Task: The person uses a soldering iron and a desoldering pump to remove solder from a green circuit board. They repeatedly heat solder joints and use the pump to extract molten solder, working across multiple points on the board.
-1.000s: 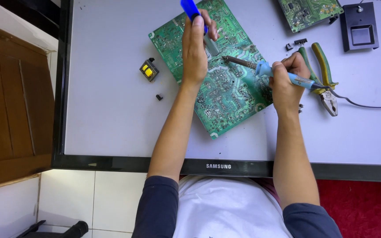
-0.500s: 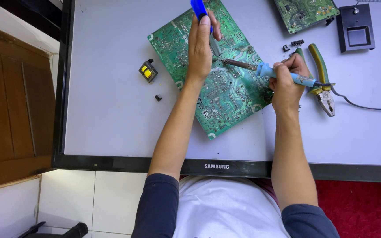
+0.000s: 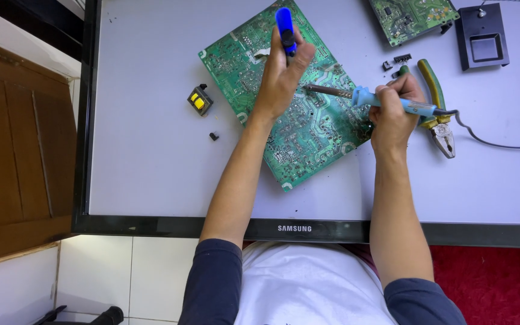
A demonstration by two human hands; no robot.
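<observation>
1 screen (image 3: 151, 150) shows: a large flat panel lying face up, filling most of the upper frame. Its face is pale grey and blank, rectangular, framed by a thin black bezel (image 3: 212, 227) along the left and lower edges. A small pale logo (image 3: 294, 229) sits mid-way on the lower bezel. No packages, labels or signs can be made out.

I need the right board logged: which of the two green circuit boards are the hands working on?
The large green board at the centre, solder side up, under both hands. The left hand rests on it; the right hand's soldering iron reaches over it. The other board lies untouched at the top edge.
</observation>
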